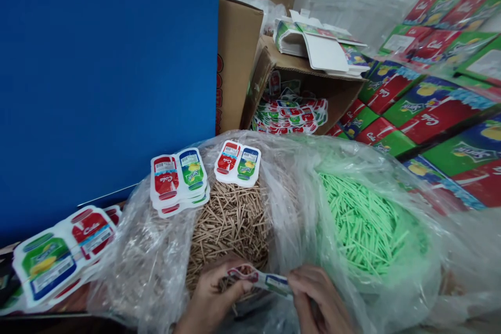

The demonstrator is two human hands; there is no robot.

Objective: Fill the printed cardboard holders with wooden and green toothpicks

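Note:
Low in the head view, my left hand [215,292] pinches the red cola end of a small printed packet [276,283], which bows open there. My right hand [315,295] grips the other end, the green and blue lemon half. Beneath both hands is a clear plastic bag of short brown sticks [230,229]; whether any stick is in my fingers cannot be made out. One flat double packet [237,163] rests at the far edge of these sticks. To its left lies a small stack of the same packets [180,180]. Light green sticks [364,224] fill another bag on the right.
More flat packets [64,253] are piled at the lower left. A blue panel [109,62] covers the upper left. Behind the bags, an open cardboard box [256,75] on its side holds many packets, with folded cartons [324,49] on top. Printed cartons [430,115] stand stacked at right.

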